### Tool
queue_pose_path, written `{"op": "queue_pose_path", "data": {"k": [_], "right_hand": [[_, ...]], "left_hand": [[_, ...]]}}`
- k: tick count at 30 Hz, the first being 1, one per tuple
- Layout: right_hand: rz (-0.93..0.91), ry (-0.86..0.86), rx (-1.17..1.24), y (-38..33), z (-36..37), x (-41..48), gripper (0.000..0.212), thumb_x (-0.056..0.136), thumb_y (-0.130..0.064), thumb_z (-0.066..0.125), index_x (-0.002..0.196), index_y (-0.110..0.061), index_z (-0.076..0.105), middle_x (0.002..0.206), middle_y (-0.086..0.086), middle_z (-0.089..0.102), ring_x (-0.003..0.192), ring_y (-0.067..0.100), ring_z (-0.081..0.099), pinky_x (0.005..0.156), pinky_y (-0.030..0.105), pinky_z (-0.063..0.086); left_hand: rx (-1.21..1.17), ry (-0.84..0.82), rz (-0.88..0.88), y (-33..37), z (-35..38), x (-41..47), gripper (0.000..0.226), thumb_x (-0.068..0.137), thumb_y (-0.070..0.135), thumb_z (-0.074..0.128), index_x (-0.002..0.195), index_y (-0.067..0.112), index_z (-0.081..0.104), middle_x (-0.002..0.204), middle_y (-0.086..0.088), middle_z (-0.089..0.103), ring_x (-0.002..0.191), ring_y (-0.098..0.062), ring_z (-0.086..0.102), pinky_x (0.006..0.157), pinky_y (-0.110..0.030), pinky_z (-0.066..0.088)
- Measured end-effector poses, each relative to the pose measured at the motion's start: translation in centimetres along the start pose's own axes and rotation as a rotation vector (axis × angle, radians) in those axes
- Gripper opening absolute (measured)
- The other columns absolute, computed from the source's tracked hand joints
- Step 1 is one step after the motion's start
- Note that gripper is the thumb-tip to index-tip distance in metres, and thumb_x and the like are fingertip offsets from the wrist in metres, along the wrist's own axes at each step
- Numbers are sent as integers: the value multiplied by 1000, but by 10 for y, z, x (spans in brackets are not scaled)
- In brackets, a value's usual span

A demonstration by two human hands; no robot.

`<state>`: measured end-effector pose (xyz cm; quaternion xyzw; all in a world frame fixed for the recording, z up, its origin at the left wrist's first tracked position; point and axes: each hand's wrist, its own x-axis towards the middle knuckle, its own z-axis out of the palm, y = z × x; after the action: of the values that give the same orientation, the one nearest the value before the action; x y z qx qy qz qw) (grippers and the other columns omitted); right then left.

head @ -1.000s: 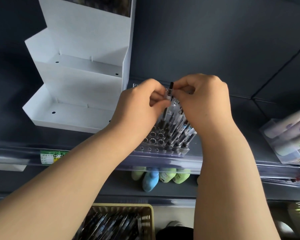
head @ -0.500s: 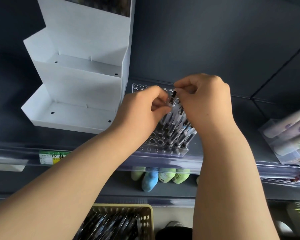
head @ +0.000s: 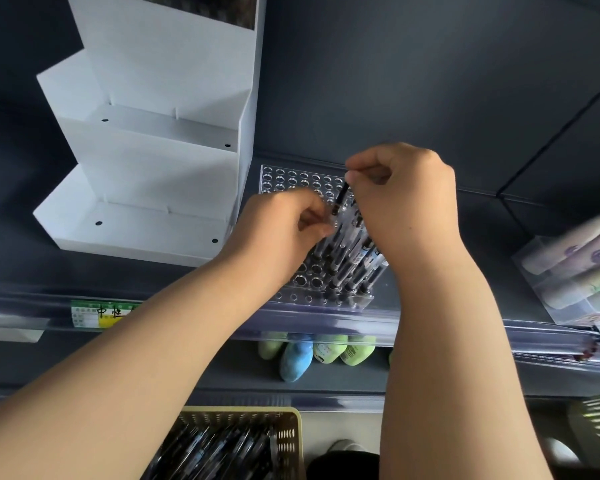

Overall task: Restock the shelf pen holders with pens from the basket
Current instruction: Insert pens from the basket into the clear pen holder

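A clear plastic pen holder (head: 291,181) with rows of round holes sits on the dark shelf. Several black-and-clear pens (head: 352,261) stand in its right part. My right hand (head: 406,206) pinches the black top end of one pen (head: 340,199) above the holder. My left hand (head: 281,233) holds that same pen lower down on its clear barrel, fingers curled round it. A tan woven basket (head: 288,441) full of dark pens sits at the bottom, below the shelf.
A white tiered cardboard display (head: 153,161) stands left of the holder. A clear box of wrapped tubes (head: 575,271) is at the right. The clear shelf rail (head: 326,320) carries a green and yellow price tag (head: 101,313). Green and blue items (head: 312,355) lie on the lower shelf.
Both hands have lowered the pen toward the holder. My left hand slid down and left, uncovering the holder's back rows of holes.
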<state>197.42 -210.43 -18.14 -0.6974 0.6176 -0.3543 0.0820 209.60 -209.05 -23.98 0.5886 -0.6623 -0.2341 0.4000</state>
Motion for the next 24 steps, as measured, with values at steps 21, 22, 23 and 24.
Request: {"op": "queue_pose_path", "data": {"k": [21, 22, 23, 24], "right_hand": [[-410, -67, -129, -16, 23, -144, 15, 75, -14, 62, 86, -13, 72, 73, 3, 69, 72, 31, 58, 64, 41, 51], [-403, -120, -137, -15, 29, -159, 16, 74, -15, 64, 87, -14, 72, 75, 3, 70, 74, 31, 59, 65, 40, 51], [-380, -196, -157, -13, 35, -173, 18, 75, -16, 65, 91, -15, 72, 79, 3, 71, 80, 31, 60, 68, 39, 50], [-346, -297, -183, -13, 40, -189, 21, 78, -17, 63, 97, -16, 71, 87, 3, 71, 88, 30, 60, 73, 38, 48]], "left_hand": [[729, -246, 33, -6, -98, -150, 33, 93, 34, 51, 125, 27, 55, 123, 7, 59, 112, -17, 53, 84, -37, 50], [737, -297, -25, -12, -102, -162, 35, 94, 36, 49, 129, 30, 52, 128, 10, 55, 116, -14, 50, 89, -36, 49], [728, -351, -87, -17, -106, -173, 37, 95, 38, 47, 132, 33, 48, 132, 13, 51, 119, -11, 48, 93, -33, 47], [716, -401, -142, -22, -110, -184, 38, 95, 39, 46, 133, 35, 46, 132, 16, 49, 119, -9, 47, 94, -32, 46]]}}
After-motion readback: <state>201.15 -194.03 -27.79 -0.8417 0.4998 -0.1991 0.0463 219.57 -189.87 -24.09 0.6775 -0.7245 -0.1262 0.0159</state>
